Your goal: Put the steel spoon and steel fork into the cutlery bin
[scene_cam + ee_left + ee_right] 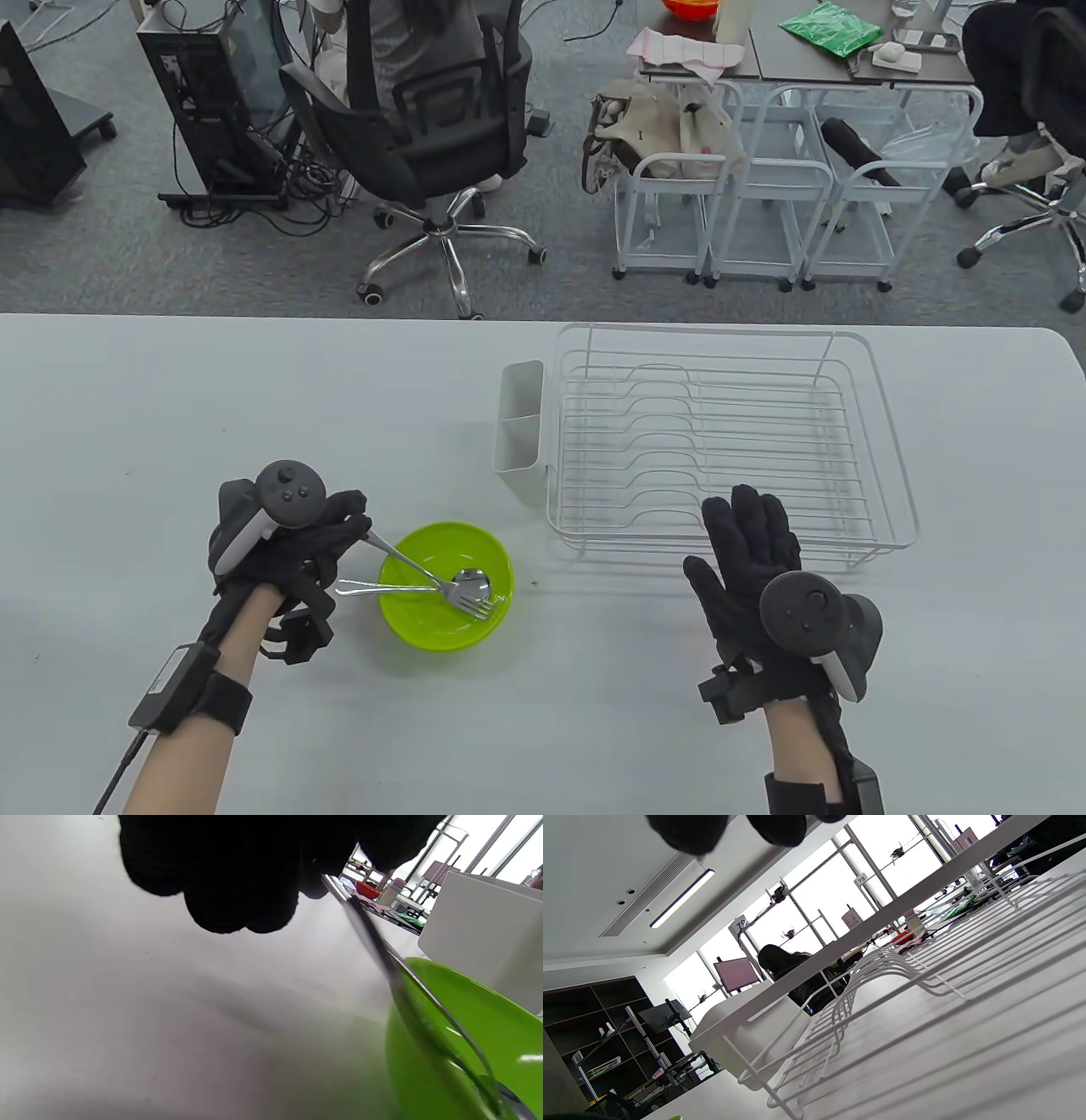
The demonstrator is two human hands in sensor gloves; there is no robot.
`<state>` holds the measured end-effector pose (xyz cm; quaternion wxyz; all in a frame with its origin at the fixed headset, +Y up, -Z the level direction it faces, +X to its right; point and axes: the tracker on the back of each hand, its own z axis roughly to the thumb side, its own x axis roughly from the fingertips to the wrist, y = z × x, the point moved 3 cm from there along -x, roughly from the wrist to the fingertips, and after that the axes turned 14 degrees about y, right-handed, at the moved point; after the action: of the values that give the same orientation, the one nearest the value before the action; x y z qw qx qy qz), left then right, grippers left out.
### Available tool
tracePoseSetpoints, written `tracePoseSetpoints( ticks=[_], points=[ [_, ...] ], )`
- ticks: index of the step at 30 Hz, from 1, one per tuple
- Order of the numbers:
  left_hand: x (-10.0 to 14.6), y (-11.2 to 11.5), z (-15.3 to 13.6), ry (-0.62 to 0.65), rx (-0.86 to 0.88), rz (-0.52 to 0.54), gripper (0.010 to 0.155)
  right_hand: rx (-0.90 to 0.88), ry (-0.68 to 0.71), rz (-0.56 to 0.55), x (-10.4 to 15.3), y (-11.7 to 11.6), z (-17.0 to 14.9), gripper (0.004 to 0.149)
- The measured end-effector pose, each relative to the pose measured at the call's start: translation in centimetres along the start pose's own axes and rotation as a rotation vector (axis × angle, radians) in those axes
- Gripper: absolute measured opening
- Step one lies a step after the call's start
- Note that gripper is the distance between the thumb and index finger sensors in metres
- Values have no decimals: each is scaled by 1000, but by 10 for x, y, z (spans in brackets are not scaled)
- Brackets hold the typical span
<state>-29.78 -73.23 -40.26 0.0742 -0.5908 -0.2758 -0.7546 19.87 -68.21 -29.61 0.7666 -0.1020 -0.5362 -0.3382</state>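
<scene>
A steel fork (433, 579) and a steel spoon (468, 585) lie with their heads in a lime green bowl (424, 632). My left hand (352, 533) pinches the end of the fork's handle, just left of the bowl. The spoon's handle sticks out over the bowl's left rim, free of the hand. In the left wrist view the fork handle (360, 916) runs down from my fingertips (237, 899) into the bowl (488, 1018). The white cutlery bin (519, 441) hangs on the rack's left end, empty. My right hand (751, 543) is open and flat, empty, at the rack's front edge.
A white wire dish rack (882, 441) stands at the middle right of the table, seen close in the right wrist view (882, 984). The table's far edge lies behind it, with office chairs and carts on the floor beyond.
</scene>
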Motion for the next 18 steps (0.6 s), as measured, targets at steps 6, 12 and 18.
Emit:
tracePoseSetpoints(
  ticks=[6, 12, 18],
  points=[
    [-3, 3, -10, -5, 163, -20, 49, -2, 8, -6, 0, 1, 1, 69],
    [0, 1, -18, -3, 308, -45, 40, -5, 14, -10, 0, 2, 2, 69],
    [6, -11, -13, 33, 313, -24, 40, -10, 9, -13, 0, 2, 1, 69]
  ],
)
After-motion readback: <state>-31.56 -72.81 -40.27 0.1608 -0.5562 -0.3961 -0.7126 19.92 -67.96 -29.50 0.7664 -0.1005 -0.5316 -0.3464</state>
